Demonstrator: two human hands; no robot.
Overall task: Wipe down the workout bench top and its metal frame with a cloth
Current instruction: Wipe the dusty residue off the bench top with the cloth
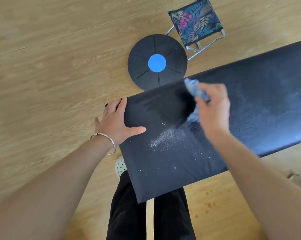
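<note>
The black padded bench top [250, 94] runs from the lower middle to the right edge. White powdery crumbs [165, 138] lie on its near end, and a darker damp streak shows beside them. My right hand [213, 108] grips a bunched blue and white cloth [194, 89] on the pad and is blurred by motion. My left hand [115, 122] holds the pad's left end, thumb on top, fingers curled over the edge. The metal frame is hidden under the pad.
A round black balance board [157, 62] with a blue centre lies on the wooden floor behind the bench. A small folding stool [196, 21] with a leaf-print seat stands further back. My legs and a pale clog [120, 167] are below the bench end.
</note>
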